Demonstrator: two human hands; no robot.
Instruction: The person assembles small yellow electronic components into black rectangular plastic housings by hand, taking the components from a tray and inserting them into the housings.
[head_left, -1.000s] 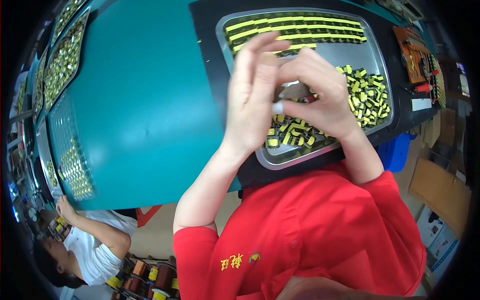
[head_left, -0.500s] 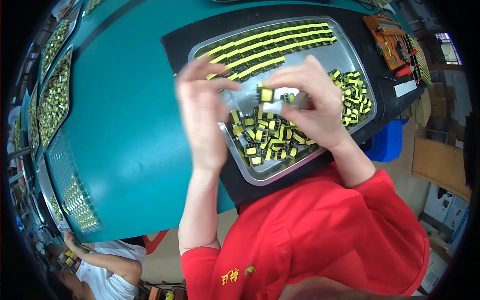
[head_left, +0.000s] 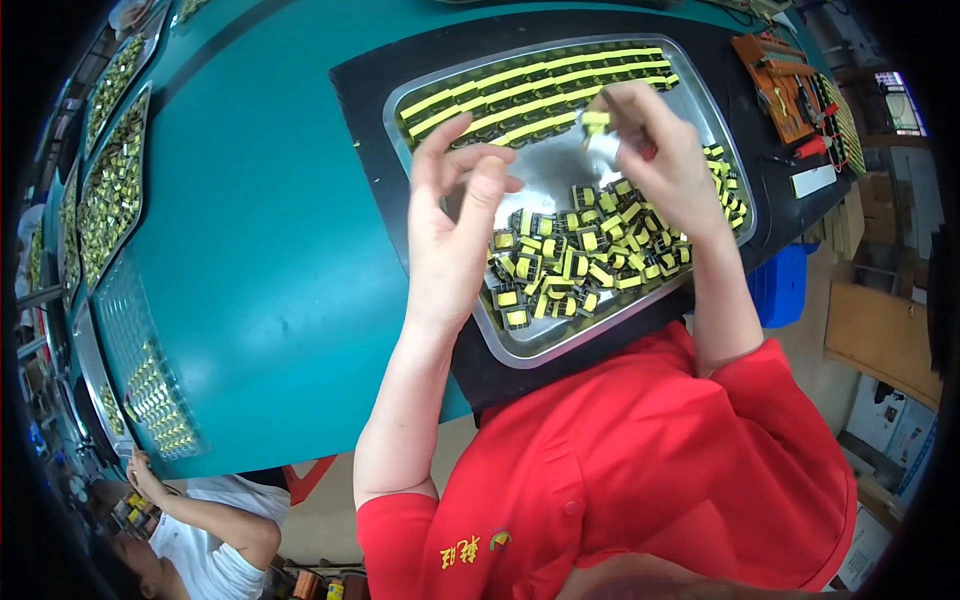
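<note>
My right hand (head_left: 672,165) pinches a small yellow-and-black transformer (head_left: 594,122) over the metal tray (head_left: 535,360), close to the end of the nearest row. Over the tray's left side, my left hand (head_left: 452,225) is open with its fingers bent and apart, holding nothing. Several rows of transformers (head_left: 540,88) stand side by side along the tray's far half, their yellow faces lined up. Loose transformers (head_left: 570,250) lie jumbled in the near half and up the right side, partly hidden by my right hand and wrist.
Under the tray is a black mat (head_left: 365,120) on a green table (head_left: 260,250). Tools on an orange wooden rack (head_left: 775,90) stand to the right, a blue bin (head_left: 778,288) below. On the left are trays of parts (head_left: 115,195) and a co-worker in white (head_left: 220,530).
My right hand has moved up and away, carrying the transformer toward the rows. My left hand has shifted right and slightly down. The loose pile is now less covered.
</note>
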